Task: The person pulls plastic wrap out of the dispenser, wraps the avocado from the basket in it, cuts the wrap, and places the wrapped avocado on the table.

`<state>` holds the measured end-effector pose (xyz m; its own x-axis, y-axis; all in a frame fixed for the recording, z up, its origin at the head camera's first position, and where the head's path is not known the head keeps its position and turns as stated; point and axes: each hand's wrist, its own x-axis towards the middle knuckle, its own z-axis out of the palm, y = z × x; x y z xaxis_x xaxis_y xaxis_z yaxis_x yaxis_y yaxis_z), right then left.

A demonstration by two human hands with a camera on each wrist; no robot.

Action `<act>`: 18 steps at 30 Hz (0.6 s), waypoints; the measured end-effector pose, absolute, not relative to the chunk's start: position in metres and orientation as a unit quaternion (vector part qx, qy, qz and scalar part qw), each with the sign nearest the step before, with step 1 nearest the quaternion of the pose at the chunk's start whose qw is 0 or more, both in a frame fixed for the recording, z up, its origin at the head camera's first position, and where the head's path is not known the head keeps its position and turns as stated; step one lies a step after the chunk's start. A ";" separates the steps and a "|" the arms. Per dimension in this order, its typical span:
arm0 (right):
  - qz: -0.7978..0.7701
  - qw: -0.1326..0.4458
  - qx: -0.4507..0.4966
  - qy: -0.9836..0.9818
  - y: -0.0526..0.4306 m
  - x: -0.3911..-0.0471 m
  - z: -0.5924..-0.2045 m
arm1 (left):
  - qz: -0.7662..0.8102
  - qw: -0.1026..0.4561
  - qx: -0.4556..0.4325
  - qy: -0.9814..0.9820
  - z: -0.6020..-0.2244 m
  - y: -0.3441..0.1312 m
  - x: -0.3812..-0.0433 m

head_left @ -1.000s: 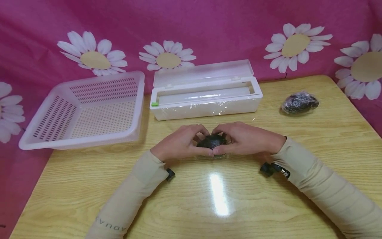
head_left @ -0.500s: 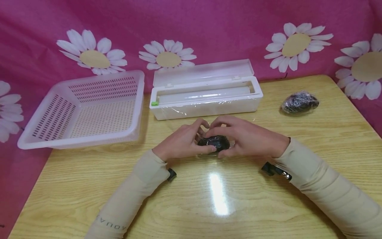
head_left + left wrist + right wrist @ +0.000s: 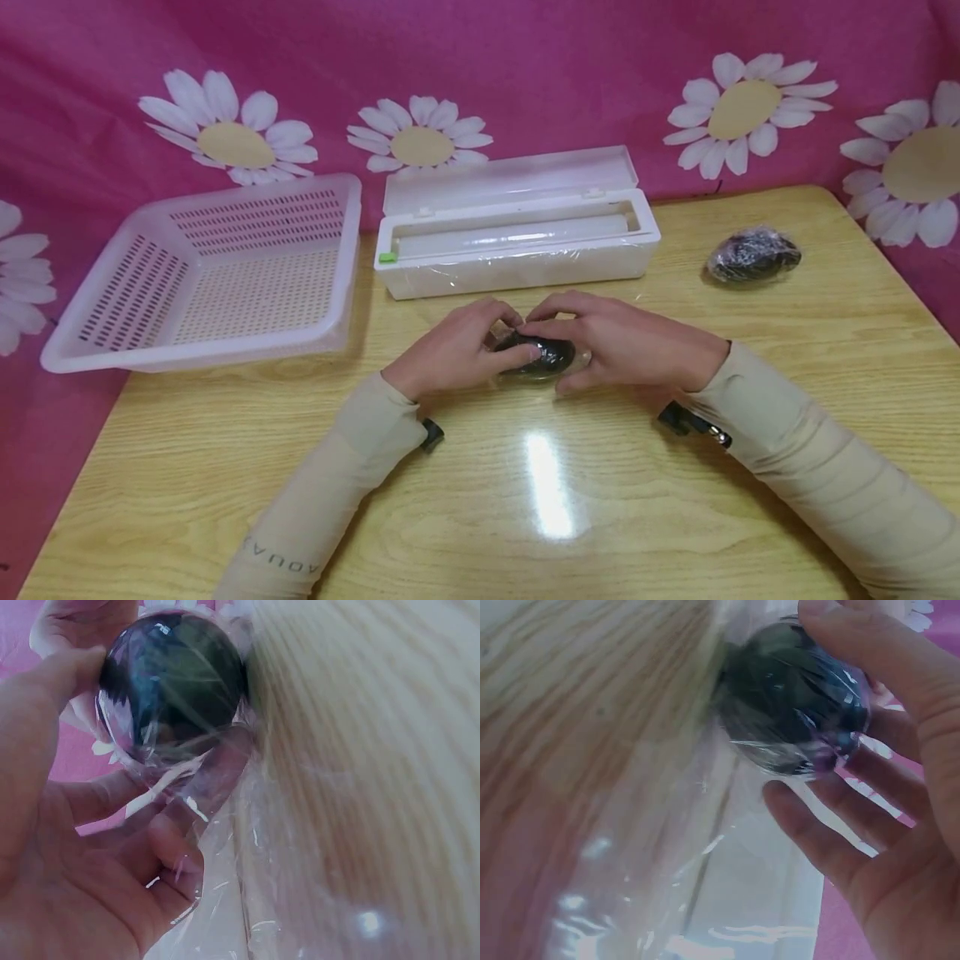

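A dark green, glossy avocado, covered in clear cling film, lies low over the table between my hands. My left hand holds it from the left, thumb across its near face and fingers behind it. From the right, my right hand curls round it, index finger over the top and thumb near its front right side. Both hands' fingertips nearly meet above it. In the left wrist view, loose cling film trails from the avocado across the fingers. Film folds also cling to its surface in the right wrist view.
Behind the hands, a long white cling film box stands with its lid up and a roll inside; film drapes over its front. A white perforated basket stands at the left. Another film-wrapped avocado lies on the wooden table at the right.
My right hand has spread and shifted slightly right, its thumb moving off the avocado's front. The avocado has turned a little, and my left thumb now lies across it.
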<state>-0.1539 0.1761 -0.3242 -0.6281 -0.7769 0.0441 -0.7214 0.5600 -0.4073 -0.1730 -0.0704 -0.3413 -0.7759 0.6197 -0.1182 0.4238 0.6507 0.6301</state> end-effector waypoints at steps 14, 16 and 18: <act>-0.227 0.062 -0.395 0.888 0.171 -0.161 -0.337 | 0.285 0.083 0.292 0.909 -0.337 -0.072 -0.169; -0.233 0.065 -0.387 0.890 0.172 -0.162 -0.337 | 0.293 0.073 0.301 0.904 -0.336 -0.072 -0.168; -0.236 0.063 -0.383 0.891 0.172 -0.163 -0.338 | 0.300 0.077 0.312 0.898 -0.336 -0.071 -0.168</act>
<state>-0.1630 0.1718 -0.3377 -0.6984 -0.7123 0.0690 -0.6531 0.5950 -0.4685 -0.1682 -0.0707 -0.3357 -0.7936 0.6065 0.0483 0.5138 0.6256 0.5871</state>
